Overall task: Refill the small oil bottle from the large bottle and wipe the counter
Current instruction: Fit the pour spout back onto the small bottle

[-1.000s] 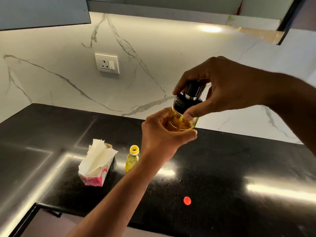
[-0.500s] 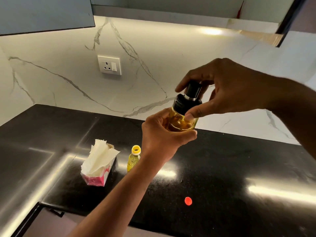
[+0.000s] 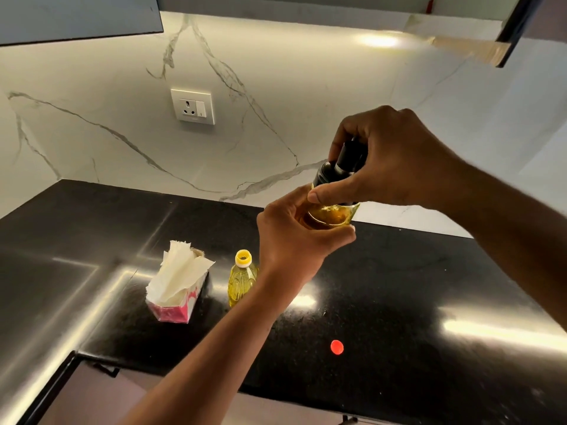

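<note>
Change: right hand [image 3: 399,154] has turned on the black cap [image 3: 340,171] since half a second ago, its thumb now lying lower, across the cap's base, where before it sat at the bottle's shoulder; both hands keep the bottle raised at about the same place.
Left hand: left hand [image 3: 294,237] curls round the lower body of the small oil bottle [image 3: 333,214], thumb at the near side, fingers wrapped behind (the fingertips are hidden by the glass).
Right hand: fingers arch over the cap from above and the thumb presses its lower rim, so the cap is pinched between them.
Small oil bottle: held in the air above the counter [image 3: 399,286], roughly upright with a slight tilt, amber oil showing through the clear glass below the cap; how full it is cannot be told.
Large bottle: large bottle [image 3: 241,282] of yellow oil stands upright on the counter, left of the left wrist, its yellow neck open at the top.
Red lid: small red lid [image 3: 337,347] lies flat on the counter, nearer the front edge, well apart from the large bottle.
Tissue box: pink tissue box [image 3: 176,299] stands just beside the large bottle on its left, white tissue sticking up from it.
Backdrop: wall socket [image 3: 192,106] on the marble wall behind.
</note>
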Motion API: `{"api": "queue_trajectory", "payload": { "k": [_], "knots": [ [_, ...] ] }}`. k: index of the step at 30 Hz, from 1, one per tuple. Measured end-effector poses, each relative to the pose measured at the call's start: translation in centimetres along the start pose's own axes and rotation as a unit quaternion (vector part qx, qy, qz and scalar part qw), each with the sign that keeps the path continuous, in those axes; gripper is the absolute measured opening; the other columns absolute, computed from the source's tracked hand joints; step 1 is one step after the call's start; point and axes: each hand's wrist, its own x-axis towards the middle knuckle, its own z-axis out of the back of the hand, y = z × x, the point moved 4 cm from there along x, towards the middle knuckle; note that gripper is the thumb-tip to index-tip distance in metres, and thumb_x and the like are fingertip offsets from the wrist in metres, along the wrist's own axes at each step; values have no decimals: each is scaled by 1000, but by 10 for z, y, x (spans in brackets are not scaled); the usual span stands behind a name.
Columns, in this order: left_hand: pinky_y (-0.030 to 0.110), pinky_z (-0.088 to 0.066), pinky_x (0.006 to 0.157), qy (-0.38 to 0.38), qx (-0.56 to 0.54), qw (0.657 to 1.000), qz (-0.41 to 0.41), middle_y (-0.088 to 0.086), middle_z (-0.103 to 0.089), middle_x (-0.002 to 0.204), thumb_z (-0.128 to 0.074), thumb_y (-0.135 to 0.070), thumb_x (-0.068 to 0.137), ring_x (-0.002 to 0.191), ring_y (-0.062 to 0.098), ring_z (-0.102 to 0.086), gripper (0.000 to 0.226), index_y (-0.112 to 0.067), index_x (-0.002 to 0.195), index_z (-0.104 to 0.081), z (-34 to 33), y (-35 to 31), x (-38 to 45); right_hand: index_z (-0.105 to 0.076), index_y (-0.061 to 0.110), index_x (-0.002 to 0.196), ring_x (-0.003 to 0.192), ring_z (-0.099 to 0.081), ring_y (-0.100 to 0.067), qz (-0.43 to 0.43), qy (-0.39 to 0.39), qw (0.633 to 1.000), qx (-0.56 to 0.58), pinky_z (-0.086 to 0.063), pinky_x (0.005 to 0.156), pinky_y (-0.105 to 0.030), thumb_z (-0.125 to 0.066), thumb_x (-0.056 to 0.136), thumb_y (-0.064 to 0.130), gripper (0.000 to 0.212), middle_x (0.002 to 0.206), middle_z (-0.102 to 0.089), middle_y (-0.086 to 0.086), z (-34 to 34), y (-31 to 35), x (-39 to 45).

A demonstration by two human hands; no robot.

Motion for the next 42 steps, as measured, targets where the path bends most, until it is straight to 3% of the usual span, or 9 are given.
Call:
{"api": "queue_trajectory", "payload": {
  "k": [6,8,10,12,18,24,27,29,42],
  "knots": [
    [18,-59,66,8,-31,999,37,-7,-78,80,-96,-11,68,72,8,-75,35,-19,97,-78,-7,30,-6,-70,31,100,73,-66,0,-34,-2,998,45,-58,69,-27,-75,47,89,78,87,-72,14,-37,-22,-18],
    [24,-61,66,21,-54,997,59,-3,-78,81,-95,-6,69,73,15,-75,38,-18,100,-77,-13,44,-15,-73,32,109,77,-66,4,-47,23,996,72,-59,77,-28,-82,48,83,79,97,-75,15,-57,-34,-29],
    [42,-66,70,37,-81,993,76,1,-78,85,-94,-5,69,77,28,-74,41,-19,103,-77,-20,60,-26,-74,28,114,81,-68,3,-66,41,992,98,-59,84,-28,-92,53,68,75,99,-76,13,-79,-47,-42],
    [54,-65,76,47,-99,990,86,2,-80,92,-95,-5,68,82,30,-76,49,-20,111,-76,-29,76,-39,-73,26,116,88,-71,-3,-95,55,986,127,-60,87,-28,-95,54,59,74,98,-76,11,-102,-60,-56],
    [42,-65,88,69,-106,983,136,-1,-80,109,-98,-8,71,101,18,-78,65,-15,128,-70,-51,129,-73,-71,29,117,97,-67,6,-114,47,976,179,-49,86,-11,-97,59,44,66,100,-72,19,-167,-93,-88],
    [30,-59,101,136,-39,978,152,-8,-75,122,-97,-14,73,116,7,-70,70,-21,135,-65,-59,180,-88,-73,28,120,106,-71,-4,-153,3,952,267,-62,93,-33,-101,60,31,66,110,-75,15,-230,-129,-115],
    [19,-56,95,143,32,980,133,-11,-70,124,-97,-19,74,118,3,-65,64,-27,131,-69,-60,203,-96,-73,26,120,107,-71,-6,-164,-14,948,273,-62,92,-37,-101,59,29,67,112,-74,14,-260,-139,-126],
    [21,-59,90,139,36,978,148,-10,-69,122,-98,-17,73,114,4,-67,63,-29,128,-70,-64,219,-104,-73,26,120,107,-71,-7,-169,-9,948,269,-61,92,-39,-100,59,28,67,112,-73,14,-278,-145,-130],
    [26,-60,97,164,71,964,197,-12,-77,114,-90,-6,80,108,-4,-72,61,-25,133,-67,-87,265,-124,-72,36,117,106,-67,2,-222,2,943,247,-58,93,-26,-98,62,27,62,110,-70,19,-329,-167,-147]
  ]
}}
